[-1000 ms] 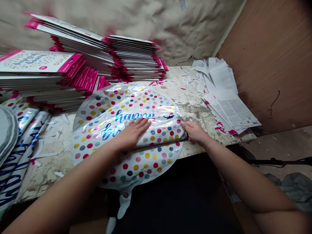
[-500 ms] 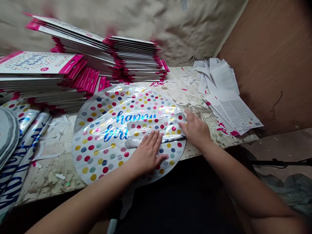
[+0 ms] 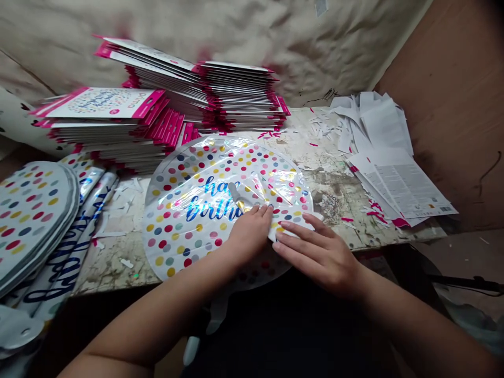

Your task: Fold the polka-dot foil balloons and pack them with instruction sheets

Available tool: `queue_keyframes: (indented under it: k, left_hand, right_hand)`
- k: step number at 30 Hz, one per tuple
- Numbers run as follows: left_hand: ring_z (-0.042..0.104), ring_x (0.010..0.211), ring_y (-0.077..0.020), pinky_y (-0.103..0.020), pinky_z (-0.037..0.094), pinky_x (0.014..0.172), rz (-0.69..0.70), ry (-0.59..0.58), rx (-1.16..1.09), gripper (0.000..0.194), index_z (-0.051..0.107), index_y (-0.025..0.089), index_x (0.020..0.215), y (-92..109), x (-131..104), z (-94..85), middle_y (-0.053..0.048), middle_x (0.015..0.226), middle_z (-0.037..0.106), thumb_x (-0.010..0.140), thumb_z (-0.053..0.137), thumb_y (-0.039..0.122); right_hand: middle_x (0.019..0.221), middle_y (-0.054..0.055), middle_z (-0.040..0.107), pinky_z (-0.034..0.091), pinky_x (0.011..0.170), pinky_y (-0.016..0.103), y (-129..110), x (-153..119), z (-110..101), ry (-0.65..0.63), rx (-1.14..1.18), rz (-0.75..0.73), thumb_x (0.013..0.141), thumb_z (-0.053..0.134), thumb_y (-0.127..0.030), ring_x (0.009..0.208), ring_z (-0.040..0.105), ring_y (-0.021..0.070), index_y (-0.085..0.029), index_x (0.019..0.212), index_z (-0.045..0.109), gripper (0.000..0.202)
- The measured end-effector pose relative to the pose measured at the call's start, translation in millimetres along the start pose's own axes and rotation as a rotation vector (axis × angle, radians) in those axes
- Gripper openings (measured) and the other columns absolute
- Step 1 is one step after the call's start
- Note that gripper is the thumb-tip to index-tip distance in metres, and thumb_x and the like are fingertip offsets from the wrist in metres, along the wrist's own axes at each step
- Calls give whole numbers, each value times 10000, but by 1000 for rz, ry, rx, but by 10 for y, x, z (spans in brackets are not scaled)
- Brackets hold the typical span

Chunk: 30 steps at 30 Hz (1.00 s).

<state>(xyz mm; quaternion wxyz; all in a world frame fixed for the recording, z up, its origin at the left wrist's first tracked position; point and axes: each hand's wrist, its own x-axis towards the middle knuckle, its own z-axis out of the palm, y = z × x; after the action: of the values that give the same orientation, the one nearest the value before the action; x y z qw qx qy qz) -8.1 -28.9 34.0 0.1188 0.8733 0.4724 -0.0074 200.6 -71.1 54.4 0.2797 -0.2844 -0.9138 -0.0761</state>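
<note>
A flat round foil balloon (image 3: 173,226) with coloured dots and blue "happy birthday" lettering lies on the worktable. On its right half rests a folded foil balloon (image 3: 289,215), with a greyish tail strip (image 3: 236,193) pointing up and left. My left hand (image 3: 254,228) has its fingers curled in at the left end of the folded balloon, the thumb hidden. Stretched flat, the fingers of my right hand (image 3: 326,252) press on the folded balloon's near right part.
Stacks of pink-and-white packets (image 3: 114,105) stand at the back left. More flat dotted balloons (image 3: 35,210) pile up at the left edge. Printed sheets (image 3: 413,184) and paper scraps lie at the right. The worktable (image 3: 110,273) ends close to my body.
The folded balloon is now shorter and turned, its tail strip pointing up-left. My left hand's fingers have curled, and my right hand has come down flat over it. The view has shifted left.
</note>
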Motion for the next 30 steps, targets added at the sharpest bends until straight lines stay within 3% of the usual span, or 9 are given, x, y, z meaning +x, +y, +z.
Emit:
queue_keyframes:
  k: [4, 6, 11, 15, 19, 22, 24, 27, 30]
  left_hand:
    - [308, 1317, -291, -413, 344, 1034, 164, -32, -89, 560, 296, 264, 1403, -176, -54, 20, -106, 1444, 331, 873, 474, 292]
    - [265, 1333, -307, -459, 316, 1041, 280, -45, -61, 504, 330, 314, 1382, -256, -86, 90, -95, 1446, 329, 895, 438, 244]
    - [281, 1327, -310, -486, 323, 1033, 510, 56, 8, 421, 439, 226, 1320, -320, -166, 227, -133, 1410, 382, 899, 433, 214]
    - [484, 1180, -264, -427, 409, 978, 587, 237, -71, 370, 530, 115, 1227, -321, -331, 209, -157, 1225, 573, 881, 404, 147]
    - [627, 828, -185, -297, 503, 752, 164, 130, -372, 262, 676, 184, 934, -321, -292, 64, -68, 890, 696, 854, 437, 257]
    - [576, 541, -144, -224, 436, 504, -302, -110, -613, 364, 607, 182, 635, -343, -28, -88, -7, 569, 618, 816, 454, 458]
    - [537, 442, -144, -221, 383, 424, -498, -236, -769, 392, 533, 182, 570, -363, 181, -159, 3, 473, 553, 769, 497, 519]
    - [523, 369, -167, -243, 374, 385, -627, -347, -886, 341, 509, 188, 564, -376, 417, -195, 6, 407, 503, 718, 587, 482]
    - [516, 348, -175, -264, 398, 385, -665, -373, -917, 319, 502, 184, 567, -368, 508, -210, -1, 384, 491, 729, 598, 441]
  right_hand:
    - [1481, 148, 218, 290, 1065, 521, 80, -239, 131, 44, 116, 427, 813, 589, -250, 1363, 186, 289, -174, 1448, 103, 804]
    - [1487, 188, 160, 285, 1064, 524, 163, -338, 246, -15, 142, 470, 804, 598, -280, 1372, 125, 302, -115, 1450, 2, 894]
    - [1296, 96, 527, 316, 1055, 474, 154, -309, 363, -177, 167, -40, 874, 472, -108, 1280, 385, 225, -209, 1359, 372, 506]
    - [1099, 68, 665, 482, 892, 352, 130, -256, 326, -212, 382, 64, 873, 487, -136, 1034, 614, 191, -193, 1098, 622, 269]
    - [918, 60, 717, 540, 716, 289, 255, -127, 346, -337, 723, 580, 813, 590, -255, 820, 678, 190, -177, 921, 674, 158]
    - [639, 48, 685, 526, 519, 252, 422, 60, 405, -437, 693, 1061, 907, 431, -327, 553, 655, 158, -144, 794, 634, 295]
    - [599, 68, 663, 514, 480, 280, 498, 173, 427, -447, 595, 1216, 943, 320, -340, 490, 634, 169, -128, 835, 610, 375]
    - [887, 172, 683, 532, 674, 400, 446, 265, 448, -314, 322, 1147, 932, 336, -322, 780, 669, 265, -102, 1075, 566, 349]
    - [1313, 191, 484, 367, 979, 494, 241, 268, 552, -239, -7, 781, 916, 369, -333, 1223, 433, 325, -113, 1305, 436, 452]
